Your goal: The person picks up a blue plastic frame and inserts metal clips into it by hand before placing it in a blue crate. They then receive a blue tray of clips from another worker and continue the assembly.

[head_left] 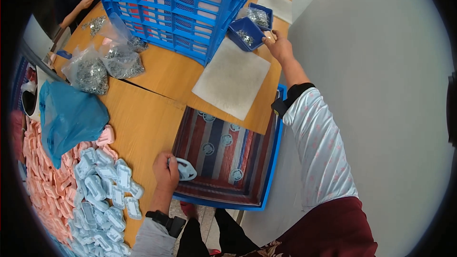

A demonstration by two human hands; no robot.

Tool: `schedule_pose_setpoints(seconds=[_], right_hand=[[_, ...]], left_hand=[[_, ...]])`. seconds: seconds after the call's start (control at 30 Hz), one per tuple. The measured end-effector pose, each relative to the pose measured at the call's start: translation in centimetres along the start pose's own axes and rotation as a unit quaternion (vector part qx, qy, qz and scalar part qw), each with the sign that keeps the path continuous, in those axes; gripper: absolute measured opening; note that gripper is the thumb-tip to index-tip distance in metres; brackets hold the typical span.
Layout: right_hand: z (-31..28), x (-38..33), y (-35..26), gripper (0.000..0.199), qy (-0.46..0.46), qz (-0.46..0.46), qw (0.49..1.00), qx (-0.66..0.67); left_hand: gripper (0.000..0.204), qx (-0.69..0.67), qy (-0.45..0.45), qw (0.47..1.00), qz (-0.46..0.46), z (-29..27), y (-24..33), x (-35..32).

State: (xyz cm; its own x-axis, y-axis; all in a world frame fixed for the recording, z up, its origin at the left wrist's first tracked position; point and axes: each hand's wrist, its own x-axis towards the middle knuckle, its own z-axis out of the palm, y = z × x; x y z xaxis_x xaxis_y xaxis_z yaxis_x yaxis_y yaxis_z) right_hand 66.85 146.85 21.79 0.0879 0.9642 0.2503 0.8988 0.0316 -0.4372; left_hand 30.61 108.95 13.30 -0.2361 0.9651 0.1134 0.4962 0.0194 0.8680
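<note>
My left hand (166, 171) is closed around a light blue plastic piece (187, 170), rounded with a slot through it, over the near left corner of a blue crate (272, 162). Inside the crate, several small round light blue pieces (226, 140) lie apart on a striped red, blue and grey sheet (209, 131). My right hand (280, 47) reaches to the right rim of a small dark blue bin (243, 27) with shiny metal parts in it. Its fingers are bent together; what they pinch is too small to make out.
Piles of light blue pieces (102, 183) and pink pieces (47, 176) cover the table's left, beside a blue plastic bag (71, 114). Behind are clear bags of metal parts (88, 71) and a tall blue crate (176, 9). A whitish mat (233, 78) lies mid-table. Another person (74, 0) stands far left.
</note>
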Motion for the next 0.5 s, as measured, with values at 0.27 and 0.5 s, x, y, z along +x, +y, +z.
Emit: schedule_pose_setpoints(seconds=[0.27,0.5], right_hand=[[5.1,9.4,2.3,0.080,-0.093,0.074,0.993,0.010],[7.0,13.5,5.6,0.071,-0.116,0.114,0.987,-0.017]], left_hand=[[0.008,0.019,-0.025,0.999,0.029,0.4,0.3,0.6],[0.013,0.035,-0.027,0.998,0.046,0.8,0.5,1.2]])
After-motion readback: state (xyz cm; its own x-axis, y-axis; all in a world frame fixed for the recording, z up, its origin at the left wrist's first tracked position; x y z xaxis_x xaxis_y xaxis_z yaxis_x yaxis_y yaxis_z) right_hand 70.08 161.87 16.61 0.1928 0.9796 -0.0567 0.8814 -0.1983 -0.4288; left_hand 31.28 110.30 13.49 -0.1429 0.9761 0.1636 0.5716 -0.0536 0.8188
